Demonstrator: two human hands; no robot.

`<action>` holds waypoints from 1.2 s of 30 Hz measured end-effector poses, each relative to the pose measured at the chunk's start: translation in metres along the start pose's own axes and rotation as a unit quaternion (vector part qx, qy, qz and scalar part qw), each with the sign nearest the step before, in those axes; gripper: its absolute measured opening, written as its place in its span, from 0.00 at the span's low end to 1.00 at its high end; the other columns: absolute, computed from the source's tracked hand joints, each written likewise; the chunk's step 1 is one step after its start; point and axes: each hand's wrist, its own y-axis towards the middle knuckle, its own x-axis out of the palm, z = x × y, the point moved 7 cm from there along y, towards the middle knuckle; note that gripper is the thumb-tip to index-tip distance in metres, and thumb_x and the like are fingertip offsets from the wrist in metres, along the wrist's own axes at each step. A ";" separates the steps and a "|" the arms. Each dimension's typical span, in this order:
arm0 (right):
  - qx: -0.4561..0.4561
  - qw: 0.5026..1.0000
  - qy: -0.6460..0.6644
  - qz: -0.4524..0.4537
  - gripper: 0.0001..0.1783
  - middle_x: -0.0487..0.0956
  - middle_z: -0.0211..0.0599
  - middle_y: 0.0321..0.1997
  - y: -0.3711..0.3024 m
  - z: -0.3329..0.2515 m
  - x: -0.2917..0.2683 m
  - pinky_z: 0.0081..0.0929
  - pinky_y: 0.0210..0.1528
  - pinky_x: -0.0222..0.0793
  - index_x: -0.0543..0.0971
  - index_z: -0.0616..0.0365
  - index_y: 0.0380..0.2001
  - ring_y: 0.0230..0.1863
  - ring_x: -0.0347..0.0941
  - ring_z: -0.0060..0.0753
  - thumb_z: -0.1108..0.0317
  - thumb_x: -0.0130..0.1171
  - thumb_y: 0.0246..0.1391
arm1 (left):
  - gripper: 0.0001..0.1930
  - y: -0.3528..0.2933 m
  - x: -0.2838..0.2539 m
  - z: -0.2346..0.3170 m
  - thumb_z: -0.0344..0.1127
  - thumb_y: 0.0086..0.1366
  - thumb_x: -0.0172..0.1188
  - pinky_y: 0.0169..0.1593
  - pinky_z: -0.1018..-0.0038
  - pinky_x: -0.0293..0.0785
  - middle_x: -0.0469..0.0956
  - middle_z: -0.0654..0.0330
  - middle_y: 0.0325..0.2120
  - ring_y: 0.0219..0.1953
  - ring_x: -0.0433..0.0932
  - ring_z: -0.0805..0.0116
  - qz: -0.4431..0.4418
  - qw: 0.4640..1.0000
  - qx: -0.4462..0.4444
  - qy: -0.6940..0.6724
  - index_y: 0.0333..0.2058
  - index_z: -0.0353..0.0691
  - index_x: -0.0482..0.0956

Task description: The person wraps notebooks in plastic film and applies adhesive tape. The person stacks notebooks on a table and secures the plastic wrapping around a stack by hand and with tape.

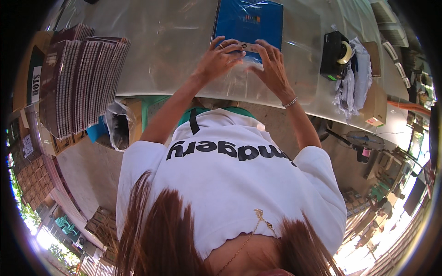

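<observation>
A blue notebook or folder [262, 27] lies flat on the table, in shiny clear plastic with a pale band by its near edge. My left hand [221, 56] is at the near left corner, its fingers bent and apart over the edge; a ring is on one finger. Across the same edge, my right hand [272, 64] rests its fingertips on the near right part, its thumb stretched toward the left hand. Clear film shows between both hands. I see neither hand gripping the notebook; what lies under the fingers is hidden.
Spiral-bound notebooks [87, 83] stand piled at the table's left. To the right are a black tape dispenser [332, 55] with a tape roll and a crumpled white cloth [358, 80]. Clear sheeting covers the table [170, 41]. A fan [365, 139] stands beyond the near right edge.
</observation>
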 end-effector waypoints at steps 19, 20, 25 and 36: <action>0.166 0.980 0.109 -0.026 0.11 0.76 0.30 0.33 -0.025 0.059 0.002 0.39 0.48 0.61 0.77 0.51 0.34 0.44 0.69 0.37 0.67 0.64 0.44 | 0.03 0.009 -0.003 -0.005 0.32 0.53 0.63 0.34 0.71 0.74 0.79 0.64 0.29 0.31 0.78 0.65 0.033 0.975 -0.158 -0.155 0.28 0.42 0.81; 0.197 0.974 0.112 0.032 0.12 0.76 0.32 0.35 -0.033 0.084 -0.009 0.40 0.49 0.59 0.78 0.50 0.35 0.44 0.68 0.39 0.67 0.65 0.43 | 0.03 0.009 -0.005 -0.003 0.32 0.53 0.63 0.34 0.71 0.74 0.78 0.64 0.28 0.31 0.78 0.65 0.053 0.976 -0.161 -0.134 0.28 0.43 0.80; 0.443 0.839 -0.278 0.148 0.18 0.79 0.38 0.39 -0.143 0.260 -0.104 0.33 0.44 0.65 0.79 0.59 0.38 0.36 0.72 0.38 0.56 0.59 0.52 | 0.04 0.012 -0.003 0.009 0.33 0.54 0.61 0.32 0.71 0.73 0.75 0.66 0.25 0.28 0.76 0.65 0.123 0.978 -0.153 -0.064 0.28 0.45 0.74; 0.556 0.727 0.368 0.166 0.13 0.78 0.26 0.28 -0.178 0.322 -0.088 0.13 0.29 0.66 0.80 0.58 0.35 0.26 0.70 0.16 0.63 0.65 0.49 | 0.05 0.023 0.011 0.011 0.35 0.55 0.60 0.30 0.72 0.72 0.75 0.67 0.24 0.26 0.76 0.65 0.134 0.974 -0.179 0.031 0.29 0.47 0.73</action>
